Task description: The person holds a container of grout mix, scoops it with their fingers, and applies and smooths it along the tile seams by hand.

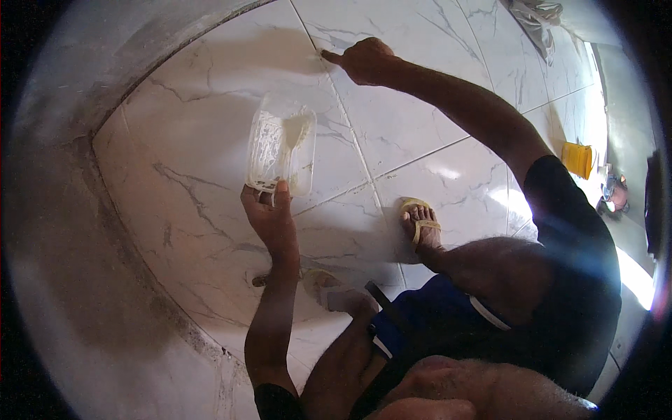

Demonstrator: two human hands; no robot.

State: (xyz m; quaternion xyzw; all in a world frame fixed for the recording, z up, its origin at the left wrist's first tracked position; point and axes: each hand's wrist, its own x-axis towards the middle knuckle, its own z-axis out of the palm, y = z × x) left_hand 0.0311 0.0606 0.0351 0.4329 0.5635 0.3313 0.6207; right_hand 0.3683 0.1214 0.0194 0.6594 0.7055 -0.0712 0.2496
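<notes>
My left hand (271,215) grips a clear plastic tub (313,150) by its near end, thumb over the rim and fingers underneath. Whitish paste smears the tub's inside. A pale shape (295,133) widens toward the far end in it; whether that is a small spatula or thick paste, I cannot tell. My right hand (365,61) reaches far forward, its index finger stretched out and the other fingers curled. That fingertip rests at a joint line (326,63) between white marbled floor tiles (413,91). Nothing shows in the right hand.
A rough grey wall (77,231) curves along the left, meeting the tiles at a dirty edge. My sandalled foot (422,225) stands on the floor near the middle. At the right are a yellow container (577,159) and, farther up, a crumpled plastic bag (539,24).
</notes>
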